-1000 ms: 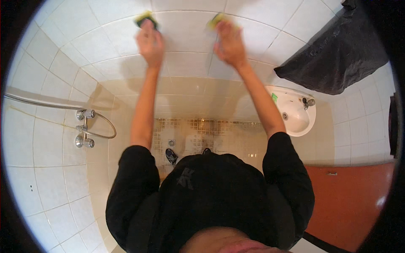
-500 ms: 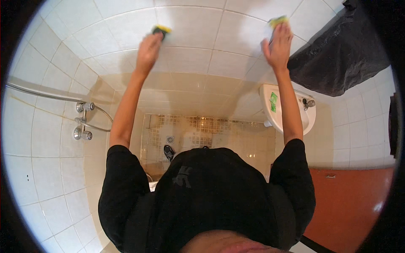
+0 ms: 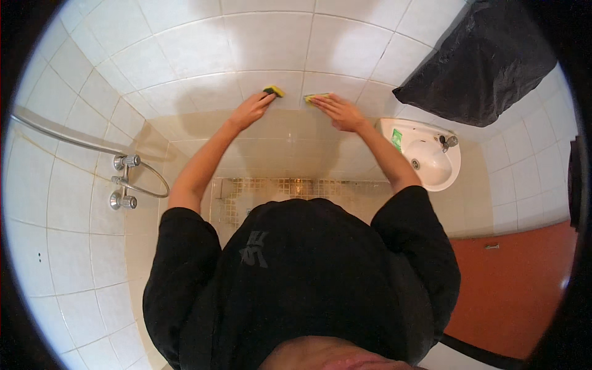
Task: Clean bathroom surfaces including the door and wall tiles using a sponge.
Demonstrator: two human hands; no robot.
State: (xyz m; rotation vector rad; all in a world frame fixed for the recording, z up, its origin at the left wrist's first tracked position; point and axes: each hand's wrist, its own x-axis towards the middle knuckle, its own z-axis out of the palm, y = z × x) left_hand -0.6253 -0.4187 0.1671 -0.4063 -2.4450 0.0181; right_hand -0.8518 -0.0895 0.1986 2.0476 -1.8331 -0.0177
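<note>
My left hand [image 3: 250, 111] is closed round a yellow and dark green sponge [image 3: 274, 91], which it holds at the tiled wall [image 3: 266, 42]. A short way to its right, my right hand [image 3: 340, 112] presses a second yellow sponge [image 3: 316, 98] to the same wall, its fingers lying over it. Both sponges are near the line where the white tiles meet the beige lower ones. A small gap of wall shows between them.
A white washbasin [image 3: 431, 161] with a tap [image 3: 450, 143] and a green packet [image 3: 396, 139] is at the right, below a black plastic sheet [image 3: 481, 68]. Shower taps [image 3: 124, 161] and a hose stick out at the left. An orange-red door [image 3: 505, 290] stands lower right.
Both hands have come down the wall and inward with their sponges, from far apart to close together. My body and view have shifted slightly.
</note>
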